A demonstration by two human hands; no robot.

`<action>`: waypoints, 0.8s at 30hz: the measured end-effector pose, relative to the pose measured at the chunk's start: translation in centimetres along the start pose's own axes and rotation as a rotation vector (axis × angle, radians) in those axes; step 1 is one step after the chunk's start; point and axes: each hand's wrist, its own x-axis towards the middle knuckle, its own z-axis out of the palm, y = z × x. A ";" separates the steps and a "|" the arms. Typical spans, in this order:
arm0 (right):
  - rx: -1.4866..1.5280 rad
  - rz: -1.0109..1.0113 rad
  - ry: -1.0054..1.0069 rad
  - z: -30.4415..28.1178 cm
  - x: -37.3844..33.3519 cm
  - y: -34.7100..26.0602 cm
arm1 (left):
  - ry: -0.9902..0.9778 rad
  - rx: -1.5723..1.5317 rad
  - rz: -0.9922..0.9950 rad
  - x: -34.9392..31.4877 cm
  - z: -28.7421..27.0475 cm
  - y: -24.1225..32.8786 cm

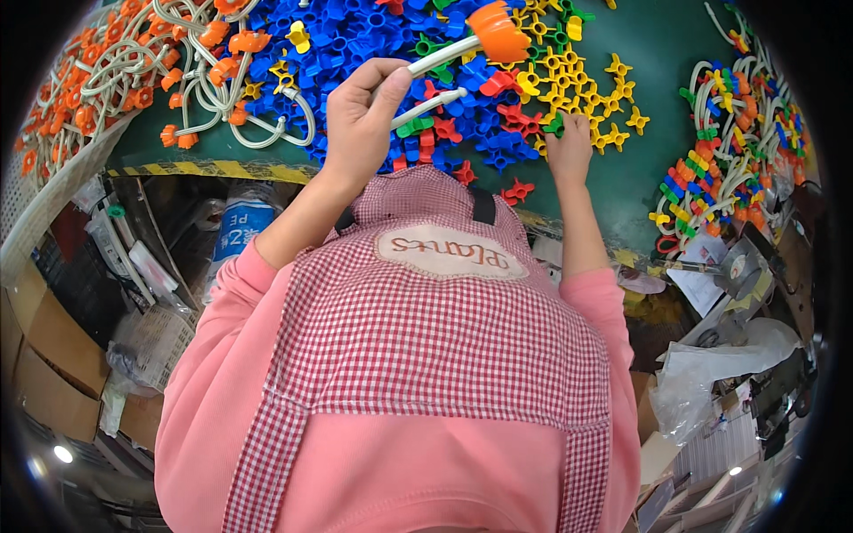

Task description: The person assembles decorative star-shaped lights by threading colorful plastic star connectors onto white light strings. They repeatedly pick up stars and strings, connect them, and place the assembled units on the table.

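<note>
My left hand (pixel 367 115) is closed round a pale cord (pixel 442 58) that points up to the right. An orange, flower-shaped plastic piece (pixel 499 35) sits on the cord's far end. The cord's other end (pixel 431 107), with a small tip, sticks out below the same hand. Over the front of the piles, my right hand (pixel 569 149) pinches a small green plastic piece (pixel 554 123). Yellow ring-shaped pieces with prongs (pixel 582 78) lie just beyond those fingers. Blue pieces (pixel 342 35) are heaped between and behind both hands, with red pieces (pixel 517 119) scattered among them.
Cords with orange pieces (pixel 89 84) are piled at the far left. Finished-looking cords strung with coloured pieces (pixel 715 160) lie at the right. Yellow-black tape (pixel 218 169) marks the green table's near edge. Cardboard boxes (pixel 58 346) and a plastic bag (pixel 711 373) sit below.
</note>
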 end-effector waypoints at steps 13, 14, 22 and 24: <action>-0.141 -0.186 0.044 -2.0 -0.9 -1.8 | -0.040 -0.068 -0.032 -0.3 0.3 0.6; -0.097 -0.145 0.009 -2.6 -2.1 -2.2 | -0.048 -0.083 -0.052 -0.4 0.0 0.5; 0.147 -0.023 -0.144 0.6 -7.8 -3.2 | -0.117 -0.144 -0.137 -2.0 0.8 -1.0; 0.174 -0.013 -0.098 0.9 -7.8 -2.5 | -0.132 -0.136 -0.147 -2.2 0.4 -1.2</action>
